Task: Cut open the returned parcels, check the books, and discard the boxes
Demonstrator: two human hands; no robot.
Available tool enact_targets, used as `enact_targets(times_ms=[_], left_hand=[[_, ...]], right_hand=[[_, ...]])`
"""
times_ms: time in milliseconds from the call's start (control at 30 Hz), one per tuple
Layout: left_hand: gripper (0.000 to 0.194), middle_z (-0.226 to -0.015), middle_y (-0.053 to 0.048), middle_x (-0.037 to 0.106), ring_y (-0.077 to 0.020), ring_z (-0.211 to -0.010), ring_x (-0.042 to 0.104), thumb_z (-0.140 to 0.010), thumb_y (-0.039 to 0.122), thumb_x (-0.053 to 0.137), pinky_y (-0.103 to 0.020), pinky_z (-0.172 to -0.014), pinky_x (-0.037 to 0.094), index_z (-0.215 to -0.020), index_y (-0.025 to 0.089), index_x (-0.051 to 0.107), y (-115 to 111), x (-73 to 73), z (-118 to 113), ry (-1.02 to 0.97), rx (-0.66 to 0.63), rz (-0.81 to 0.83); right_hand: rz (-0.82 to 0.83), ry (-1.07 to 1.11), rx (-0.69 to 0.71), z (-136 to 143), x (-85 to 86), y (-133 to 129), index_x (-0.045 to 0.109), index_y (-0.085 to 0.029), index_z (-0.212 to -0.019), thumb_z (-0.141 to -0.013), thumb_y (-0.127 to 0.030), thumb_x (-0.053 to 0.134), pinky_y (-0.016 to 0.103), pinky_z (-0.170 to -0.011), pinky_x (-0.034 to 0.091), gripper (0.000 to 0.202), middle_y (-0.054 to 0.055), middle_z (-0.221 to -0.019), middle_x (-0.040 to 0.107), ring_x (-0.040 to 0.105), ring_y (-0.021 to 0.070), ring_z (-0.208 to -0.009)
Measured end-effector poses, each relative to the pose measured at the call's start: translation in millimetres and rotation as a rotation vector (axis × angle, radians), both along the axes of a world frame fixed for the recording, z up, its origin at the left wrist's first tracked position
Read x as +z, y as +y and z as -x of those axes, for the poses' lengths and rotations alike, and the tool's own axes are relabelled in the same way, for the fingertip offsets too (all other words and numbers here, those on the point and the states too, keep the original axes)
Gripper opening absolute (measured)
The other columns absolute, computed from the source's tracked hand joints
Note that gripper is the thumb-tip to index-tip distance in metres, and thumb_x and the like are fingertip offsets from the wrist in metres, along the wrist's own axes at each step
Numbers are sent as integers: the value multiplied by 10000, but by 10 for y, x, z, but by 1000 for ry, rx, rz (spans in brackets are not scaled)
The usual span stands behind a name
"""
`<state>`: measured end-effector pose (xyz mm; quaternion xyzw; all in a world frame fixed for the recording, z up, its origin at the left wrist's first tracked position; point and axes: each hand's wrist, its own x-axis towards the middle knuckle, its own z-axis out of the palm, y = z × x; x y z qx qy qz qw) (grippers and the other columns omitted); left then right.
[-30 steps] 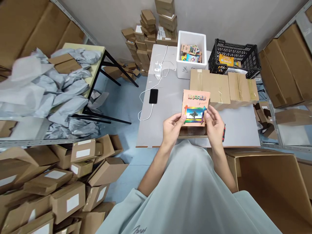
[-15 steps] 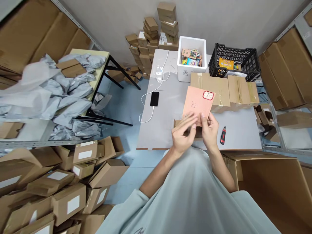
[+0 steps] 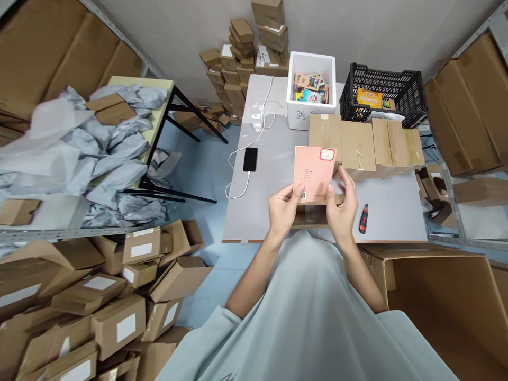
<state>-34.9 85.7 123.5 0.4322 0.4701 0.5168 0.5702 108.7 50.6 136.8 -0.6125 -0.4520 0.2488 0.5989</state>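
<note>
pink booklet (image 3: 315, 172) is over the surface (image 3: 257, 217) near the front edge, its lower left pinched in the fingers of the left hand (image 3: 282, 211). the right hand (image 3: 342, 211) touches its lower right edge; i cannot tell if those fingers grip. open room runs left toward the phone (image 3: 250, 159).

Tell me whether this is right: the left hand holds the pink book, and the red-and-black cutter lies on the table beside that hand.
Not quite: the red-and-black cutter lies beside the right hand, as the head view shows. The left hand does hold the pink book, and the cutter is on the table.
</note>
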Motion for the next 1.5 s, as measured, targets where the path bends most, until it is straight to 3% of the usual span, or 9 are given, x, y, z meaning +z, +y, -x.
enact_targets(times_ms=[133,300,467,667,767,900,1167,1367,1500], left_hand=[[483,-966,-41,868,-253,-937,834,-1006,689,819,-359,-885,697,-990,214,901,-39,23,-97,128,93,-131],[460,-1378,-123,853,-337,-1349,808,-957,538,921,-500,-1242,633,-1307,240,895,-50,-8,-85,210,-151,-417],[645,-1610,-150,725,-330,-1545,676,-966,572,916,-500,-1304,571,-1504,243,786,110,-53,110,155,-41,-313],[579,-1144,-130,901,-326,-1090,876,-882,728,931,-480,-1048,715,-1135,207,916,217,-32,125,-123,-226,83],[569,-1043,-110,901,-302,-977,875,-843,715,966,-428,-927,729,-1079,199,919,202,0,103,-149,-171,112],[536,-1011,-90,899,-275,-921,861,-847,707,964,-384,-839,732,-1020,202,918,300,46,132,-76,-68,42],[535,-1207,-110,897,-332,-1150,865,-907,690,915,-519,-1102,705,-1142,209,927,686,-4,-187,8,56,-236],[401,-1455,-145,819,-327,-1481,726,-1046,546,816,-589,-1350,506,-1301,244,882,623,-157,-235,234,-27,-555],[624,-1566,-171,753,-344,-1523,684,-969,642,887,-563,-1320,524,-1428,226,818,681,-216,-25,146,81,-339]], right_hand=[[32,-127,133,172,69,-50,719,-309,-1552,-1121,-577,655,556,-1331,520,512,121,-1591,740,650,307,-1557],[56,76,89,187,5,47,795,-249,-1284,-1082,-655,686,439,-1034,688,466,99,-1202,861,818,287,-1138],[94,267,175,-98,-50,155,780,-258,-1066,-1026,-718,746,406,-899,711,463,54,-1000,849,817,264,-982],[121,381,235,-119,-85,216,805,-262,-1172,-974,-744,806,487,-1003,733,521,76,-1097,890,841,312,-1162],[127,335,232,-108,-93,226,802,-264,-1273,-1023,-689,774,510,-1053,721,494,91,-1177,892,834,313,-1224],[8,98,41,-144,-37,209,739,-292,-1496,-1079,-617,721,542,-1242,614,529,131,-1582,747,715,302,-1475],[35,57,218,78,-34,661,748,-246,-1458,-976,-731,797,484,-1173,643,686,173,-1576,746,746,320,-1422],[-41,173,69,14,-96,897,769,-201,-1031,-983,-798,729,388,-921,676,601,113,-1016,867,809,253,-964],[-36,298,172,-181,-143,818,796,-217,-1166,-938,-795,794,406,-972,681,621,113,-1130,884,830,270,-1043]])
